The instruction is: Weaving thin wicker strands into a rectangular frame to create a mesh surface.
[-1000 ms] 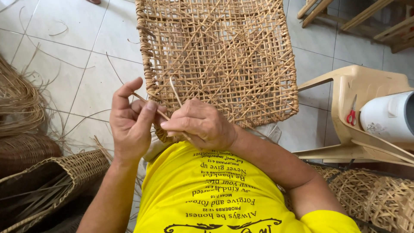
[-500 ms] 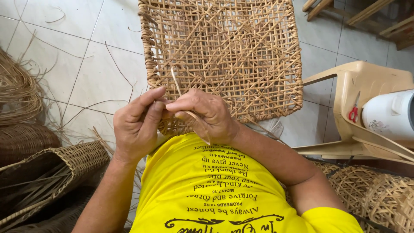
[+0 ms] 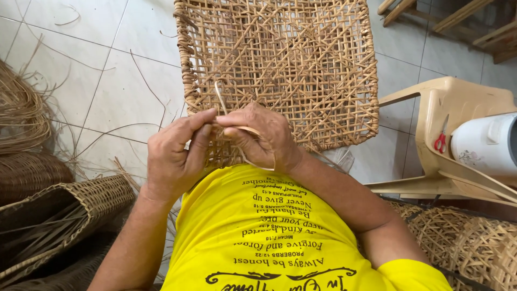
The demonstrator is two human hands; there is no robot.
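Left of the woven panel [image 3: 280,64], a basket [image 3: 64,210] lies on its side on the floor. At the panel's near edge, the left hand [image 3: 175,156] pinches a thin cane strip [image 3: 219,99], and the right hand [image 3: 261,137] closes on the same strip just beside it. Right of the panel stands a plastic chair [image 3: 458,108] holding red scissors [image 3: 441,137].

A person wears a bright yellow short-sleeved T-shirt printed with lines of dark lettering and a scrolled flourish. Below the bare left hand [image 3: 175,156] and right hand [image 3: 264,137], both forearms are uncovered.
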